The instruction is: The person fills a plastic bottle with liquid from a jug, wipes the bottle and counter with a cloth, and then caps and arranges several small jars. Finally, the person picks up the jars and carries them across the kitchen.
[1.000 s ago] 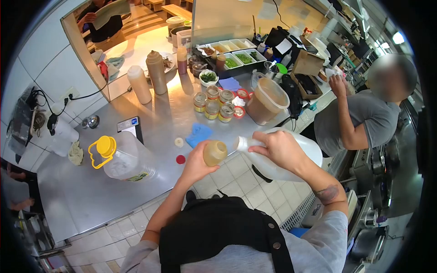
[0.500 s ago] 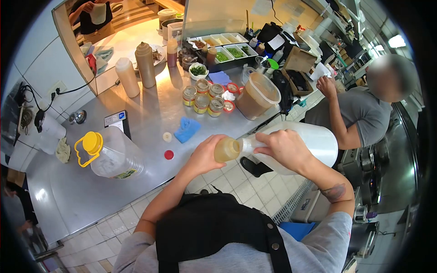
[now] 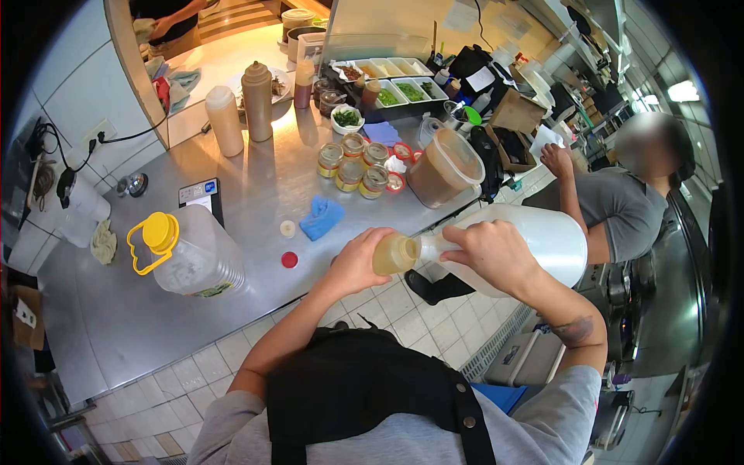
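My left hand [image 3: 358, 262] is wrapped round a small yellowish bottle [image 3: 391, 256], its mouth turned to the right. Against that mouth lies the neck of a large white translucent jug [image 3: 542, 244], which my right hand [image 3: 492, 252] grips near its neck. The jug is tilted on its side, neck to the left. Whether liquid flows between them cannot be made out. On the steel counter [image 3: 178, 333] near my left hand are a red cap [image 3: 289, 260], a pale round lid [image 3: 287, 229] and a blue cloth [image 3: 321, 218].
A clear jug with yellow cap [image 3: 205, 260] stands at the left. Small jars [image 3: 349, 170], a brown-filled tub [image 3: 446, 170] and squeeze bottles [image 3: 257, 101] stand farther back. A person in grey [image 3: 620, 198] is at the right; another person's arm [image 3: 178, 17] shows beyond the opening.
The view has shifted slightly. Both hands keep their hold, with the small bottle and the jug neck still together. The person beyond the opening has moved their hands.
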